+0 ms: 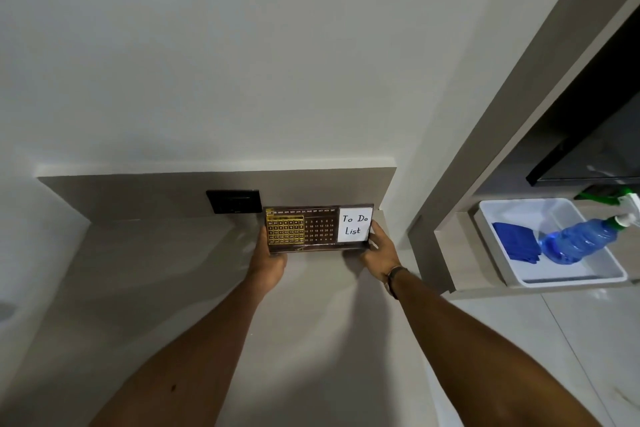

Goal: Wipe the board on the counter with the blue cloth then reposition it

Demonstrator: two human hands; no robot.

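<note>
Gripping board (318,229), both hands, wall socket (234,201) beside, cloth (516,242) in tray (571,279)

The board (318,229) stands upright on the counter (180,288) near its back right corner, its back close to the low back panel (138,191), with the left hand (268,262) gripping its left end and the right hand (379,253) its right end. Just left of the board, and slightly higher, a wall socket (233,201) sits on the back panel. Well to the right of the board, past an upright partition (450,184), a tray (609,274) rests on a separate shelf and holds the folded cloth (516,243) on its left side, with a spray bottle (581,239) lying tilted just right of the cloth and touching it.
</note>
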